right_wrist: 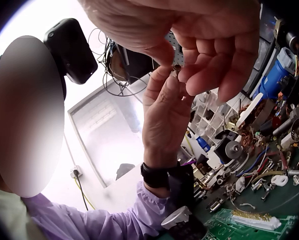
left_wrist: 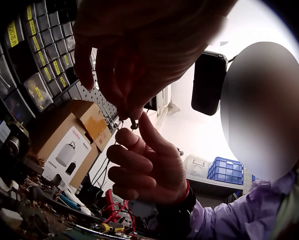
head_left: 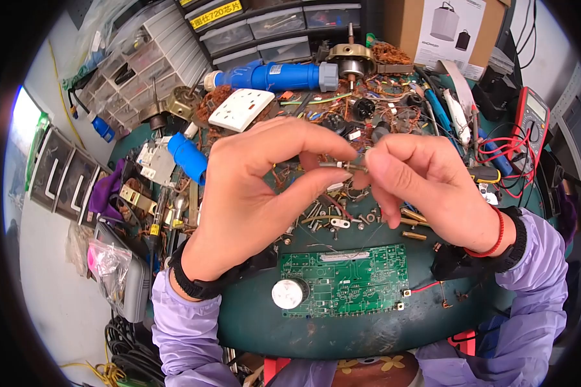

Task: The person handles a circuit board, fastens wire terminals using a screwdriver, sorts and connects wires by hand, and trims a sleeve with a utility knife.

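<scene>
My left hand (head_left: 255, 174) pinches a thin metal screw-like part (head_left: 332, 165) between thumb and index finger, raised over the table. The right hand (head_left: 426, 184) pinches the same part at its other end, thumb against index finger, with both hands' fingertips close together. A small metal end (left_wrist: 134, 123) shows between the fingertips in the left wrist view; a round end (right_wrist: 177, 68) shows in the right wrist view. Fingers cover much of the part. Below the hands lies a green circuit board (head_left: 361, 284), with a white-topped round piece (head_left: 288, 293) at its left end.
Loose screws and small metal parts (head_left: 340, 223) lie behind the board, with brass cylinders (head_left: 414, 235) to their right. Farther back are a blue connector (head_left: 271, 75), a white socket plate (head_left: 241, 109) and scrap wires. A red multimeter (head_left: 529, 122) stands at the right.
</scene>
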A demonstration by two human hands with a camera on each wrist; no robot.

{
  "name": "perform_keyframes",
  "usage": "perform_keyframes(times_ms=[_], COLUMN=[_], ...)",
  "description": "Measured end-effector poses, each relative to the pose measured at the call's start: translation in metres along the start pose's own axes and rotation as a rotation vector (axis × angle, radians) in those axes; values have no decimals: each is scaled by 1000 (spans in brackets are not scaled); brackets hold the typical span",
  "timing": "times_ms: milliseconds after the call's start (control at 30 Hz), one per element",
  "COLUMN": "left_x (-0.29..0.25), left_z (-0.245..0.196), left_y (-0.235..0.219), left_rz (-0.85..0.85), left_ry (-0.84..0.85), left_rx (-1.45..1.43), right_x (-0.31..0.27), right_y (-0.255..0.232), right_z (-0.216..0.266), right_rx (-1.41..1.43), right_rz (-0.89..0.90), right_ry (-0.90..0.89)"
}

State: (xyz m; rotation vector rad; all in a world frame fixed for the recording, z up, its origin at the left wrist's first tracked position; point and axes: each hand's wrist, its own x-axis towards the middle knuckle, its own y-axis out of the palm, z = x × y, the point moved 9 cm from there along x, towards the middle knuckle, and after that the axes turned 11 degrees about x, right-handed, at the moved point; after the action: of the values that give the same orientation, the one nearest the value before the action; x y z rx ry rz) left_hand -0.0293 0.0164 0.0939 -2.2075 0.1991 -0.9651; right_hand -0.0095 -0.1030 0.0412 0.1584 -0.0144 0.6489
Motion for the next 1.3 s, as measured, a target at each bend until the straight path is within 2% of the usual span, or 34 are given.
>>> perform_keyframes(times_ms=[100, 167, 333, 433, 500, 633, 833, 900, 1033, 1100, 1233, 1300], left_x=[0, 1, 2, 2, 1, 1, 1, 0, 1, 1, 1, 1], left_z=[-1, -1, -2, -2, -3, 1, 0, 0, -1, -2, -1, 0], left_y=[0, -1, -1, 0, 2, 2, 3, 3, 2, 3, 3, 2], left_rz=[-13, -20, -23, -14, -3, -14, -12, -13, -12, -9, -12, -19], left_ry=[36, 48, 48, 67, 77, 64, 69, 69, 68, 73, 68, 57], left_rx=[47, 63, 63, 64, 72, 81, 81, 84, 83, 80, 84, 87], right_x=[3, 4, 4, 5, 6, 4, 4, 5, 4, 4, 6, 4], right_y=[5, 3, 2, 1, 2, 0, 2, 2, 0, 0, 4, 0], right_z=[-2, 2, 2, -8, -3, 0, -12, -7, -4, -12, -12, -8], right_rx=[12, -28, 27, 108, -47, -70, 31, -47, -7, 56, -30, -34], right_rz=[58, -3, -37, 22, 29, -61, 51, 15, -62, -8, 56, -63], right_ry=[-20, -85, -53, 22, -38, -37, 60, 0, 17, 100, 44, 19])
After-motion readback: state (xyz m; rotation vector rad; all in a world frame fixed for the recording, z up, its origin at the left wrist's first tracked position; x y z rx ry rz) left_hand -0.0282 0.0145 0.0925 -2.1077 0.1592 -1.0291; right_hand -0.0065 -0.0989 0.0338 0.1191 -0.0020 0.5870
